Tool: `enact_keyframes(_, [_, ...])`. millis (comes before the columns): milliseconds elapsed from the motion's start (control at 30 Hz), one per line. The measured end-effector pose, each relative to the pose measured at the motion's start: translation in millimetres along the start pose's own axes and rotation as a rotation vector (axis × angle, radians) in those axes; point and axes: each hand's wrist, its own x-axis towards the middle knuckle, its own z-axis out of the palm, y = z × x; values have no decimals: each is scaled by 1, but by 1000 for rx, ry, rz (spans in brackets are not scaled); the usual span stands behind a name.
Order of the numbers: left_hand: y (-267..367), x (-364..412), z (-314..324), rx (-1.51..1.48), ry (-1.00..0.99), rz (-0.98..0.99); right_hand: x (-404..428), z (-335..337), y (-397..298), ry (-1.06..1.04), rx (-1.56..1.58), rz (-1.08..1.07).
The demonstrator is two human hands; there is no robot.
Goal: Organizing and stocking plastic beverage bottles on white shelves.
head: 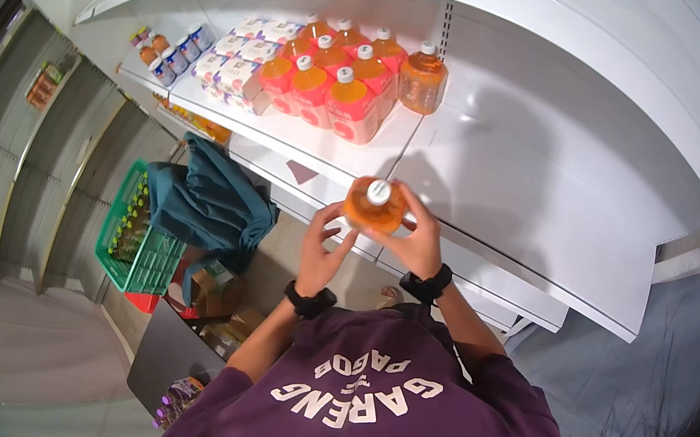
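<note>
A square-sided bottle of orange drink [365, 210] with a white cap is held upright over the front edge of the white shelf. My right hand [418, 239] grips it, fingers along its right side and near face. On the other side my left hand [322, 248] steadies it with fingertips at its lower left edge. Further back on the shelf stands a similar single bottle [422, 83], turned so its clear side faces me. Left of that one are rows of orange drink bottles [356, 107] with pink labels, standing close together.
White boxed cartons [233, 69] are stacked left of the bottles, then small blue-and-white cans [175, 60]. An upper shelf [555, 25] overhangs the back. Below left, a teal cloth [210, 198] drapes beside a green crate [144, 255] of bottles. A dark tabletop [168, 347] lies at lower left.
</note>
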Motion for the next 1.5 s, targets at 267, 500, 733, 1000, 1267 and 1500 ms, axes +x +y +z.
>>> enact_keyframes(267, [-25,71,57,56,-256,193,67,-13,43,201,-90,112])
enact_keyframes(500, [-38,124,64,97,-291,259,114,-6,66,255,-180,-22])
enact_keyframes(733, [-44,178,75,126,-371,365,173,-6,96,302,-523,-55])
enact_keyframes(1000, [-43,214,85,202,-330,397,198,-1,101,333,-503,5])
enact_keyframes(1267, [-57,197,66,41,-390,381,167,3,97,378,-399,-74])
enact_keyframes(1500, [-79,101,14,-65,-587,-97,54,27,74,155,-122,74])
